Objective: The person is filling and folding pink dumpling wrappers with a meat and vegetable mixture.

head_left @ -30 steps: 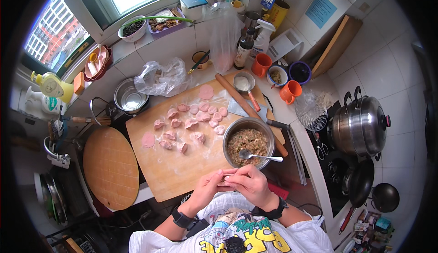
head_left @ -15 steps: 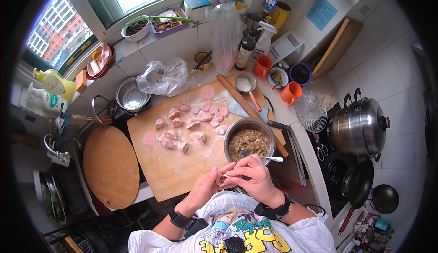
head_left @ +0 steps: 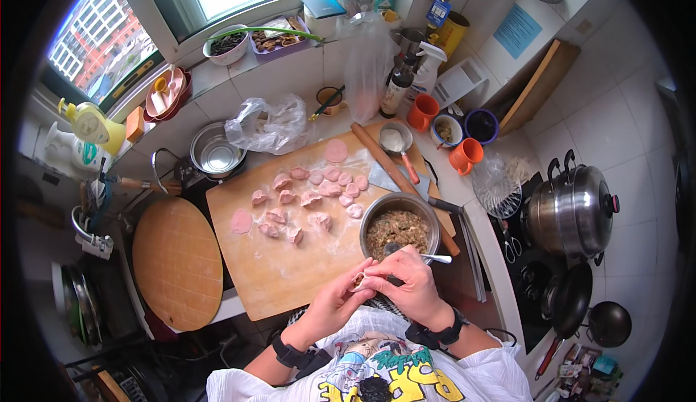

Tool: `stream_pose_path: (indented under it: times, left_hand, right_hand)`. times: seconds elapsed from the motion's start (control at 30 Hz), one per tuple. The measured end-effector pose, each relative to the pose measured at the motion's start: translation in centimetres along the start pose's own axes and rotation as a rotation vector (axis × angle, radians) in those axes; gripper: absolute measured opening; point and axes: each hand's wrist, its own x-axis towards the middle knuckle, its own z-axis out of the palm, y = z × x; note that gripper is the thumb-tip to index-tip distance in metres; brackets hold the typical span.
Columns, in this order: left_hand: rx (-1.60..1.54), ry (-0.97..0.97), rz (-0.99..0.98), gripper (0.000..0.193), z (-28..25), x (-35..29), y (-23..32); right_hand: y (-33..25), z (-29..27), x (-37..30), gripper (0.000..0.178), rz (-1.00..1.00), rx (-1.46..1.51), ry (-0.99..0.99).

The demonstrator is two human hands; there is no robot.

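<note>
Close to my body, just past the board's near edge, my left hand (head_left: pixel 335 302) cradles a partly folded dumpling (head_left: pixel 358 280) with brown filling showing inside. My right hand (head_left: pixel 407 283) pinches the wrapper's edge from the other side, its fingertips meeting the left ones. Right beyond my hands is a steel bowl (head_left: pixel 436 228) of minced filling (head_left: pixel 399 231). A metal spoon (head_left: pixel 439 258) leans over its near rim, partly hidden by my right hand. On the wooden board (head_left: pixel 268 282) lie several pink folded dumplings (head_left: pixel 320 221), small dough pieces (head_left: pixel 346 179) and flat round wrappers (head_left: pixel 241 221).
A rolling pin (head_left: pixel 377 152), a cleaver (head_left: pixel 390 175) and a small flour pan (head_left: pixel 396 138) lie at the board's right. Orange mugs (head_left: pixel 466 156) and a sauce bottle (head_left: pixel 396 92) stand behind. Left is a round board (head_left: pixel 177 264); right, a steel steamer pot (head_left: pixel 569 206).
The view has shifted slightly, so the scene sits a little further right. My fingers have shifted along the wrapper, and its filling shows between them.
</note>
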Motion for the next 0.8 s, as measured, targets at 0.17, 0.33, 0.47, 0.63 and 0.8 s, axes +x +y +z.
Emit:
stream_pose_path:
  times: [0.17, 0.33, 0.47, 0.63, 0.8]
  left_hand:
    - [0.217, -0.034, 0.092, 0.056, -0.7, 0.2, 0.2]
    - [0.035, -0.058, -0.09, 0.06, -0.7, -0.2, 1.6]
    - [-0.005, -0.117, -0.075, 0.065, -1.1, -0.2, 1.7]
    - [-0.041, -0.098, -0.074, 0.07, -1.0, -0.3, 2.4]
    - [0.132, -0.087, -0.067, 0.072, -1.1, -0.4, 3.0]
  right_hand:
    - [-0.7, -1.0, 1.2, 0.03, -0.047, -0.05, -0.165]
    - [-0.5, -1.0, 1.5, 0.026, -0.062, -0.037, -0.203]
    - [-0.9, -0.8, 1.5, 0.017, -0.174, -0.152, -0.186]
    - [-1.2, -0.4, 1.3, 0.016, -0.234, -0.183, -0.153]
    - [-2.2, -0.2, 1.5, 0.024, -0.18, -0.162, -0.126]
